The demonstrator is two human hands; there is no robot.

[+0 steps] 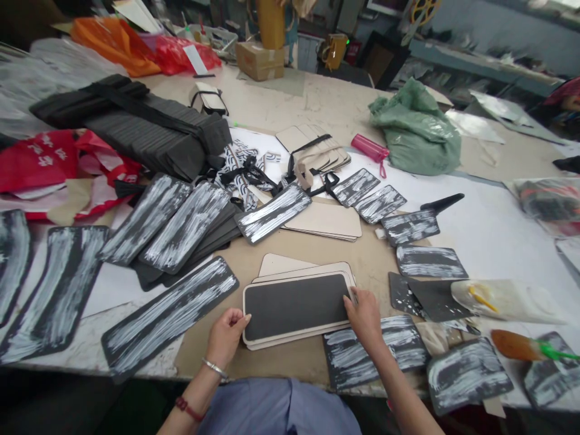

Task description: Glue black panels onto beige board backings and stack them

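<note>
1. Black face up, had the pad (pixel 296 305) lying flat on the top board (pixel 294 335), over loose pale boards (pixel 283 263) near the front edge of the table (pixel 326 90).
2. Held the left hand (pixel 226 333) narrow, thumb and fingertips close together at the pad's left end; could not tell whether gripping.
3. Placed the right hand (pixel 362 313) at the opposite end, thumb on the pad, fingers bent by the board's edge; could not tell the hold there either.
4. Judged the pale margin the best guide: best to even it all round before pressing.
5. Reckoned gentle pressure from the middle outward safer than pushing one corner, given the unaligned boards beneath.
6. Counted smearing as a risk, with white-streaked strips (pixel 174 317) on both sides and one beneath the right forearm (pixel 395 368); best to lift wrists clear.
</note>
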